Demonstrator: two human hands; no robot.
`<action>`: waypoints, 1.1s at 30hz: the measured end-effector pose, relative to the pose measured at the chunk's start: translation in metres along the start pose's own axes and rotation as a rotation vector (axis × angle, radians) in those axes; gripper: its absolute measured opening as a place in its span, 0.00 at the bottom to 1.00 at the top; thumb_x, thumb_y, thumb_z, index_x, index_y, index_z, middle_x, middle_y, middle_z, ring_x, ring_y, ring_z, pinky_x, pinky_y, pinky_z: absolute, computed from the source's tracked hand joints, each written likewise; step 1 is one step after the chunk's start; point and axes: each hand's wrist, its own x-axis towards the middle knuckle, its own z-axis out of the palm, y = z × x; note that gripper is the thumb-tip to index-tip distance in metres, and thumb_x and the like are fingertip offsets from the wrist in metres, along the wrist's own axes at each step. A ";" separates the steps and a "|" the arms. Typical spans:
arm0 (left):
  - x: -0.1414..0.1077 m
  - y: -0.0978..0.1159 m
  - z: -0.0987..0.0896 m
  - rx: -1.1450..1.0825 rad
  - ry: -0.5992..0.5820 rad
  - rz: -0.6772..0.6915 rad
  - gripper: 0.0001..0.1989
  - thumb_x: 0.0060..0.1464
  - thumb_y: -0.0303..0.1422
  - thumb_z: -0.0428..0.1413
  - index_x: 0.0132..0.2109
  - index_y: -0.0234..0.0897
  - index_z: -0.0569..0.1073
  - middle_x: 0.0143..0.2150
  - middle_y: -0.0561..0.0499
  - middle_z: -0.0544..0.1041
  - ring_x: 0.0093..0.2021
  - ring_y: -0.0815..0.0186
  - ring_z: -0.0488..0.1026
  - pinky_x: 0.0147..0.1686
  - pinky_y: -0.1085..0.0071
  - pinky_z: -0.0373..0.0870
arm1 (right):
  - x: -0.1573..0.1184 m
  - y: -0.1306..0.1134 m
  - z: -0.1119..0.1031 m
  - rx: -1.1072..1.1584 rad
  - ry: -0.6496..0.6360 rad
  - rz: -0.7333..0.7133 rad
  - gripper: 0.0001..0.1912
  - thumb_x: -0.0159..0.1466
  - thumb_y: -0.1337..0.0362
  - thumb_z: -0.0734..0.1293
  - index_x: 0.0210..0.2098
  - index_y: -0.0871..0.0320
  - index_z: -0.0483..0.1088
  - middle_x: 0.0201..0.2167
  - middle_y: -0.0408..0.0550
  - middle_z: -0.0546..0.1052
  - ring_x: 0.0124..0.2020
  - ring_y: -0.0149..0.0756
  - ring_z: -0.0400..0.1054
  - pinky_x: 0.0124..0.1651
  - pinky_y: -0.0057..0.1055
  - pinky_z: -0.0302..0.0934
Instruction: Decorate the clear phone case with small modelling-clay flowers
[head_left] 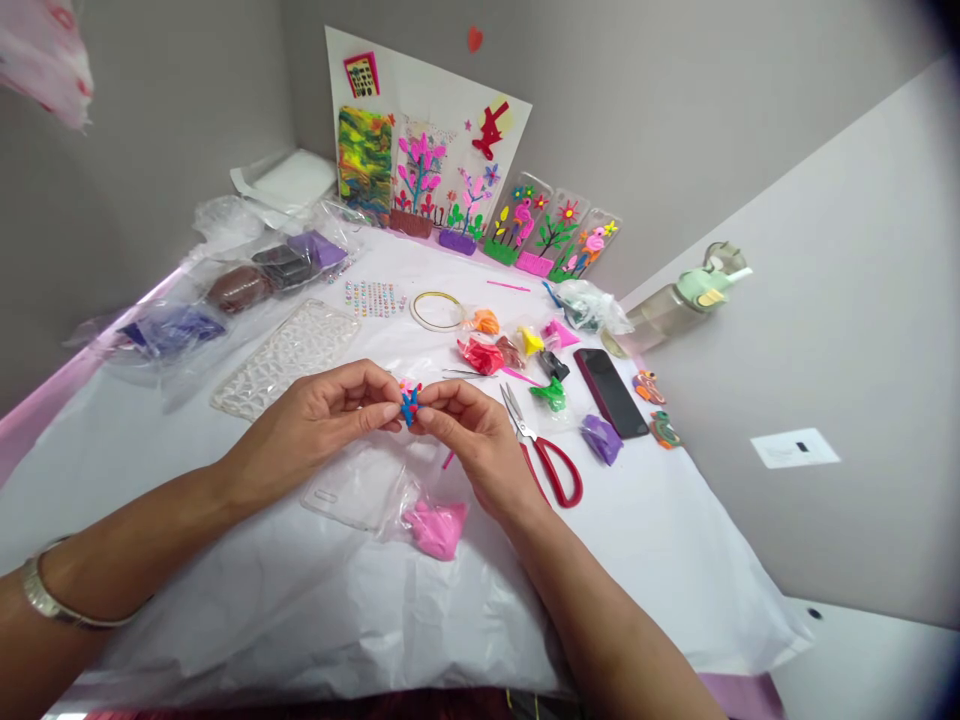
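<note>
A small blue clay piece point(409, 408) with red and pink bits is pinched between my two hands, just above the table. My left hand point(330, 408) grips its left side with thumb and forefinger. From the other side, the fingertips of my right hand point(472, 425) press on it. Beneath lies a clear phone case point(349, 495), partly covered by my left hand. Pink clay in a plastic bag point(437, 528) rests beside that case. Red-handled scissors point(559, 475) lie right of my right hand, and tweezers point(470, 374) lie just beyond my fingers.
Bagged clay lumps, such as green point(553, 393) and purple point(602, 440), lie right of centre near a phone point(611, 392). A textured clear sheet point(289, 355) and gem stickers point(373, 298) lie at left. Decorated cases point(555, 235) lean on the wall; a bottle point(675, 300) stands at right.
</note>
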 end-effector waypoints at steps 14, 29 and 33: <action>0.001 -0.006 0.000 -0.009 0.028 -0.016 0.10 0.59 0.43 0.69 0.40 0.44 0.80 0.39 0.54 0.85 0.43 0.61 0.84 0.44 0.70 0.79 | 0.000 -0.001 0.003 0.059 0.037 -0.010 0.17 0.56 0.52 0.87 0.36 0.53 0.83 0.32 0.42 0.83 0.33 0.33 0.75 0.41 0.32 0.71; 0.001 -0.004 -0.002 0.020 0.019 0.004 0.11 0.62 0.45 0.66 0.40 0.43 0.81 0.39 0.53 0.84 0.43 0.60 0.82 0.43 0.67 0.78 | -0.001 -0.002 0.002 0.022 -0.003 0.014 0.17 0.56 0.54 0.87 0.36 0.53 0.81 0.36 0.42 0.84 0.38 0.35 0.77 0.46 0.33 0.72; 0.001 -0.003 0.000 0.000 0.009 -0.011 0.10 0.60 0.44 0.67 0.40 0.44 0.81 0.39 0.54 0.83 0.42 0.61 0.82 0.44 0.68 0.77 | -0.002 -0.007 0.005 -0.026 0.008 -0.011 0.18 0.58 0.51 0.86 0.37 0.53 0.79 0.35 0.43 0.83 0.39 0.37 0.77 0.46 0.34 0.73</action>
